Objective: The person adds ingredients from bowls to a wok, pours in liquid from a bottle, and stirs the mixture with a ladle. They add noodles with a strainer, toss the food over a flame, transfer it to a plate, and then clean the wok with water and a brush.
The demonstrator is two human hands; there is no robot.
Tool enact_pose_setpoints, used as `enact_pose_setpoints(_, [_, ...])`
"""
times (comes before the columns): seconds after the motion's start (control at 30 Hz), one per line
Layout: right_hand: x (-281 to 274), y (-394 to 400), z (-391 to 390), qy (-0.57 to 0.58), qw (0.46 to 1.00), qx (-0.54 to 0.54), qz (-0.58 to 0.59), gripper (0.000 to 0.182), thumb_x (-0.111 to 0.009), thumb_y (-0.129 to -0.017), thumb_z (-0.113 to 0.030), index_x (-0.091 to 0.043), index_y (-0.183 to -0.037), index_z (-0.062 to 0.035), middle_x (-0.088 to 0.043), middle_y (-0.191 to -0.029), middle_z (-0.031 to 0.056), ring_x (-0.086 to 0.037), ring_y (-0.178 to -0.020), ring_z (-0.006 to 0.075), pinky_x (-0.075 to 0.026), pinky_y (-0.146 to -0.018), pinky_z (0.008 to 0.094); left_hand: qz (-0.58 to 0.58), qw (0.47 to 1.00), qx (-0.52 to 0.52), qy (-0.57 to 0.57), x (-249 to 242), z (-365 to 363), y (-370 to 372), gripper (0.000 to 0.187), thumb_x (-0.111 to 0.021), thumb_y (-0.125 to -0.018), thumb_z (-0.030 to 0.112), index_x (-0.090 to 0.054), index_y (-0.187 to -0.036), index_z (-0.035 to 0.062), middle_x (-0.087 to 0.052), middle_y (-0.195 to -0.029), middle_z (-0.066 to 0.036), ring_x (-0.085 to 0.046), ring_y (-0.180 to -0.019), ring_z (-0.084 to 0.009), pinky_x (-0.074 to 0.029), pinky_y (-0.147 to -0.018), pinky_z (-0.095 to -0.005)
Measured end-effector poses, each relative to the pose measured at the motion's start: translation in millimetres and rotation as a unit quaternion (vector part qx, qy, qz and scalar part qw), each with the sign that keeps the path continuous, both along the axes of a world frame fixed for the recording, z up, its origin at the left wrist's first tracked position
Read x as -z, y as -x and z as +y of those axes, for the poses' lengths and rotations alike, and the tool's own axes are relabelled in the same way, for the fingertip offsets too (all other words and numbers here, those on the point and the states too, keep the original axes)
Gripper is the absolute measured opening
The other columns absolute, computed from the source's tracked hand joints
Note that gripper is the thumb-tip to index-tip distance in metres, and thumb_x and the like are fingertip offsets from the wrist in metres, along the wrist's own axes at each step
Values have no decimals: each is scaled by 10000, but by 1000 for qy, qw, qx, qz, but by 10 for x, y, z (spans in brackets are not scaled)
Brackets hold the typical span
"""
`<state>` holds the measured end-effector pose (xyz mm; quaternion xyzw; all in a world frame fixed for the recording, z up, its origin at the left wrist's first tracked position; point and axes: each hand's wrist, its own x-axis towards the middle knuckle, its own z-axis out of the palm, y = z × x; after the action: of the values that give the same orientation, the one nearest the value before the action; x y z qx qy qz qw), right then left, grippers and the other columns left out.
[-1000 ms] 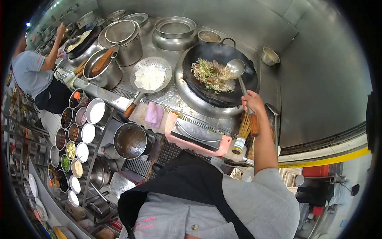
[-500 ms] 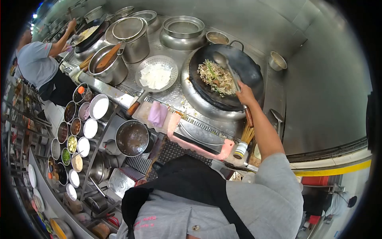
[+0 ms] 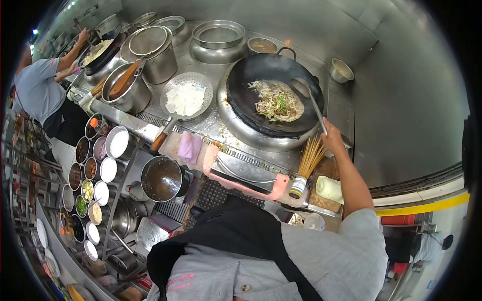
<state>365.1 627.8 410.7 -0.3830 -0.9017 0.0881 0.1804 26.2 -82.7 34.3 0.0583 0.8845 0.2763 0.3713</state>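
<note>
My right hand (image 3: 332, 136) is closed round the handle of a long metal ladle (image 3: 303, 89). The ladle's bowl rests at the right side of a large black wok (image 3: 246, 108), beside a heap of noodle-like strands with green pieces (image 3: 280, 103). The wok sits on a round steel burner ring (image 3: 226, 123). To its left lies a perforated skimmer (image 3: 207, 108) holding flat white pieces (image 3: 185, 99). My left hand is not in view.
Steel pots (image 3: 133, 103) stand left of the skimmer. A pot of brown liquid (image 3: 161, 178), a purple cloth (image 3: 189, 147) and a tub of sticks (image 3: 298, 186) line the near edge. Ingredient containers (image 3: 119, 143) fill the left rack. A co-worker (image 3: 42, 83) works at another wok.
My right hand and the ladle have moved right and toward me, off the food. The food has shifted and lies in a different heap. The camera view has shifted slightly.
</note>
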Motion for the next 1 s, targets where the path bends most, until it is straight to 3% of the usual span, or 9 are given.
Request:
enact_pose_setpoints(0.03, [184,22,-3,-10,1000,-7,20,720,-542,-821,39,-342,-1504,-67,-582,-877,204,-610,-783,358,-505,-753,423,1,1000,0,-2,6,11,8,308,-675,-848,330,-665,-961,44,-649,-721,-97,-615,-688,-176,-481,-632,-368])
enact_pose_setpoints(0.13, [-198,441,-473,382,907,66,164,583,-528,-889,13,-364,-1449,3,-579,-852,171,-599,-687,233,-527,-590,342,9,1000,4,-12,32,32,50,306,-674,-851,330,-665,-960,45,-648,-720,-95,-614,-689,-174,-481,-632,-367])
enact_pose_setpoints(0.27, [-57,548,-424,784,414,44,460,289,-501,-967,-38,-437,-1243,19,-537,-775,117,-525,-547,94,-437,-381,216,25,996,-21,-78,182,184,45,289,-664,-861,323,-663,-957,50,-642,-713,-91,-610,-689,-166,-480,-630,-367])
enact_pose_setpoints(0.37, [114,549,-437,841,223,-19,493,155,-497,-983,-66,-427,-1107,-5,-512,-727,69,-468,-476,76,-423,-371,199,4,997,-9,-72,149,212,30,265,-644,-867,303,-664,-934,48,-642,-716,-104,-618,-684,-179,-488,-633,-373])
enact_pose_setpoints(0.57, [-510,641,-713,690,569,25,446,174,-523,-947,-29,-490,-1111,18,-555,-787,101,-477,-490,84,-426,-392,212,-4,1000,3,-24,68,238,-85,253,-628,-868,290,-663,-915,44,-644,-725,-114,-621,-682,-189,-495,-634,-374])
enact_pose_setpoints(0.6, [-534,665,-708,599,720,45,347,356,-541,-909,-15,-494,-1255,56,-542,-717,80,-469,-453,106,-418,-384,253,-6,1000,3,-23,68,252,-112,251,-626,-868,288,-663,-912,44,-644,-727,-116,-622,-681,-191,-496,-634,-375])
enact_pose_setpoints(0.7, [-557,684,-776,442,852,66,272,591,-542,-874,2,-376,-1439,56,-522,-654,55,-472,-444,114,-405,-382,281,-10,1000,1,-18,45,270,-169,246,-618,-868,282,-662,-902,42,-646,-732,-120,-623,-680,-196,-499,-634,-375])
enact_pose_setpoints(0.8, [-630,645,-722,379,899,79,205,711,-545,-857,9,-268,-1511,38,-500,-605,31,-467,-432,110,-402,-386,293,-16,1000,-1,-15,60,265,-244,241,-611,-868,275,-661,-893,41,-647,-736,-125,-625,-678,-201,-502,-635,-376])
enact_pose_setpoints(1.0, [-870,660,-1047,456,865,-2,208,684,-560,-877,-10,-315,-1515,-40,-499,-610,11,-449,-424,95,-389,-386,272,-20,1000,-13,-9,50,183,-380,234,-595,-869,262,-660,-874,37,-649,-746,-135,-628,-676,-211,-509,-636,-378])
